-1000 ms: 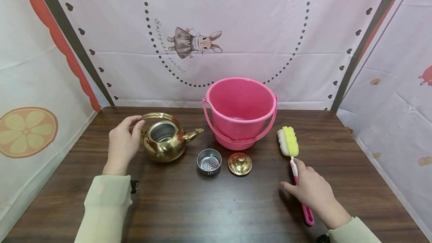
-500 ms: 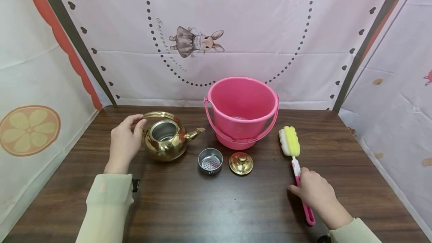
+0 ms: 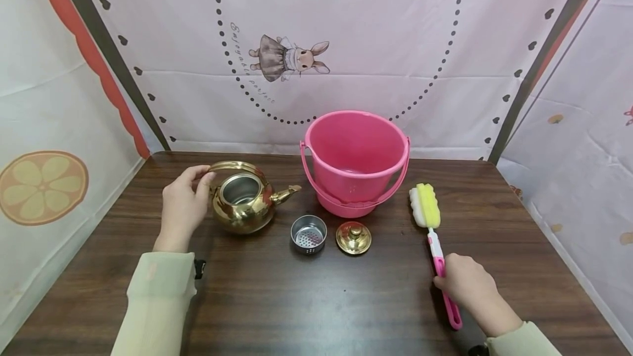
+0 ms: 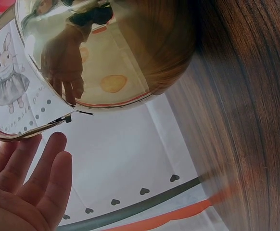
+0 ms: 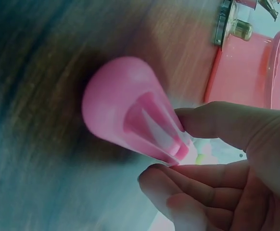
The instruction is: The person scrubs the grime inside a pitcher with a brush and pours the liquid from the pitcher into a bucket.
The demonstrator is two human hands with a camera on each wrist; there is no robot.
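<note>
Left hand (image 3: 184, 207) extended, pinching the kettle (image 3: 244, 217) by its handle (image 3: 239, 165), right hand (image 3: 470, 283) lower in view, apparently pinching the brush (image 3: 438, 262)

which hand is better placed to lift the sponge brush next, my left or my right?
Your right hand, I'd say: its thumb and fingers are at the sponge brush's pink handle. Your left hand is farther away, holding the gold kettle by its handle.

Mirror-glossy, round gold metal teapot (image 3: 242, 216) at the left fingers (image 4: 56, 185); smooth pink plastic brush handle (image 5: 118, 96) between the right fingers (image 5: 210, 174); brown wood-grain counter (image 3: 296, 295) with satin sheen beneath.
</note>
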